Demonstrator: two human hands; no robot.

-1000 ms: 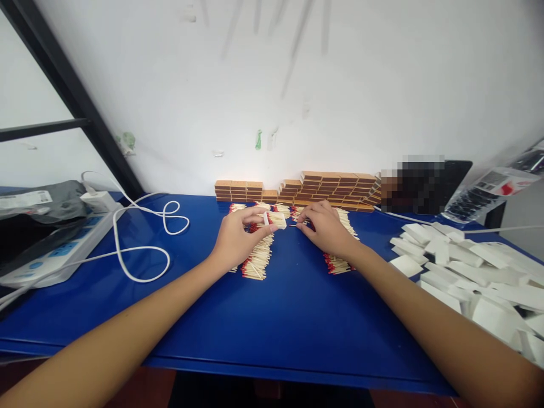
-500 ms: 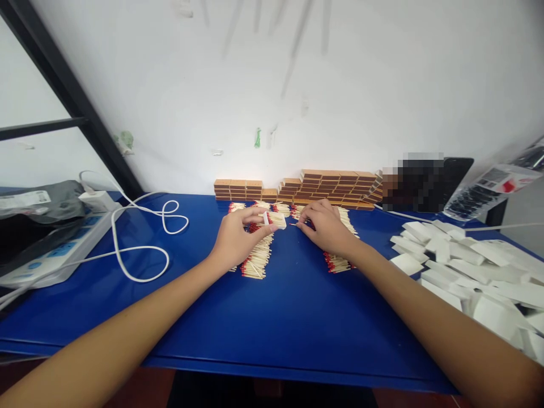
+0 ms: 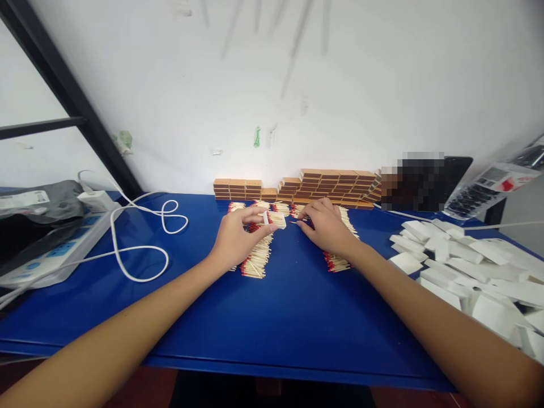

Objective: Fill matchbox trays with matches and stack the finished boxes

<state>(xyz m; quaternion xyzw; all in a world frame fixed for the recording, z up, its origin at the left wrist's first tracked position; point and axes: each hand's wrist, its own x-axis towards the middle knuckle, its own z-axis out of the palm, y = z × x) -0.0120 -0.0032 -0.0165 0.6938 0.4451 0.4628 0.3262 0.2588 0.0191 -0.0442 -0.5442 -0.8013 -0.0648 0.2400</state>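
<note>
My left hand grips a small white matchbox tray between thumb and fingers, with red-headed matches lying in it. Just to the right, the fingertips of my right hand are pinched together near the table, and a single match sticks out from them to the left. A long pile of matches lies beneath and beside my left hand. Another pile of matches is partly hidden under my right hand and wrist. Smaller match heaps lie between the two hands, farther back.
Brown matchboxes are stacked against the wall behind the hands. White empty trays are heaped at the right, before a plastic bottle and a black phone-like device. At the left lie a power strip and white cable.
Hardly anything differs. My right hand's fingertips have shifted very slightly to the left; my left hand holds the tray in the same place.
</note>
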